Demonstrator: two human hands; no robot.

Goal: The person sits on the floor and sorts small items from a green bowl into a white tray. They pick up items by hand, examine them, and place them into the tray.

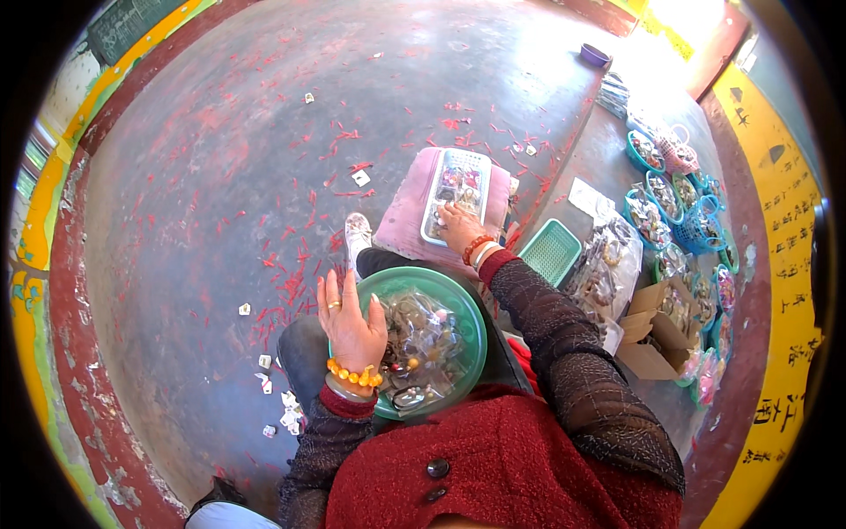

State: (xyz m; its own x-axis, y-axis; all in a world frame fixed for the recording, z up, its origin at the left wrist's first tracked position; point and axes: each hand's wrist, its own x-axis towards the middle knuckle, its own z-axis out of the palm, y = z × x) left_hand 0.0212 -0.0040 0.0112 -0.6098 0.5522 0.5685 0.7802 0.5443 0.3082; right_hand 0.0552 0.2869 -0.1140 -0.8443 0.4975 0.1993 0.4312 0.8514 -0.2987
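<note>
My left hand (354,324) is raised over the left rim of a green basin (476,339) on my lap, its fingers stretched and apart, with nothing in it. Inside the basin lie small trinkets in clear plastic bags (423,339). Ahead and to the right, my right hand (460,233) reaches into the near end of a white compartment tray (486,167). Its fingers are bent down and drawn together among the small parts; whatever they pinch is too small to make out. Colourful little pieces fill the tray's sections. Beneath it is a pink cushioned seat (401,212).
To the right stand an empty green basket (551,251), a heap of bagged trinkets (608,264), an open cardboard box (656,339) and several filled baskets (701,225) along the wall. Red scraps (295,286) and white tags (291,410) litter the floor. A purple basin (595,55) sits far off.
</note>
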